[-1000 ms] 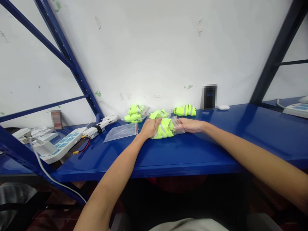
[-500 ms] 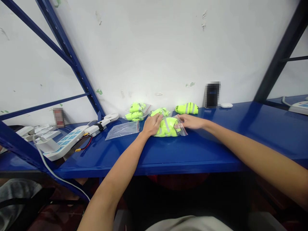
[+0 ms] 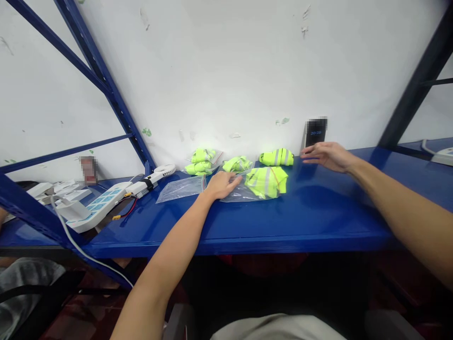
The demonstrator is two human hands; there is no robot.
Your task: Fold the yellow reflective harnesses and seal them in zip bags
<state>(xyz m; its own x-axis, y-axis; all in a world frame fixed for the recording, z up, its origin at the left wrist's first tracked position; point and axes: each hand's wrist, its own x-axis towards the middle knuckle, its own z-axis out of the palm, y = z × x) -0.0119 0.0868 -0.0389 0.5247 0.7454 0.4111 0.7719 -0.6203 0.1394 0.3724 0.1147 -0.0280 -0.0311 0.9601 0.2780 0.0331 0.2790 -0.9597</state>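
Observation:
My left hand point(image 3: 222, 184) is at the closed end of a clear zip bag point(image 3: 239, 192), gripping its plastic. A folded yellow-green reflective vest point(image 3: 267, 182) with silver strips lies partly inside this bag, its right end bulging past the red-lined opening. My right hand point(image 3: 327, 157) is lifted off to the right, fingers apart and holding nothing, in front of a dark phone-like device. Behind the bag sit a bagged vest point(image 3: 238, 164) and a rolled vest point(image 3: 276, 157). Left of my left hand lies a flat clear zip bag point(image 3: 180, 189).
More bagged vests point(image 3: 200, 163) are stacked by the wall. On the left are a white handheld fan point(image 3: 164, 171), a power strip point(image 3: 102, 208) with a plug, and a red-black cable point(image 3: 129, 210). A blue shelf post point(image 3: 116, 104) rises there. The phone-like device point(image 3: 315, 132) leans on the wall.
My right hand has let go of the bag's opening and moved right and up. The vest now sits farther right, sticking out of the bag. My left hand stays at the bag.

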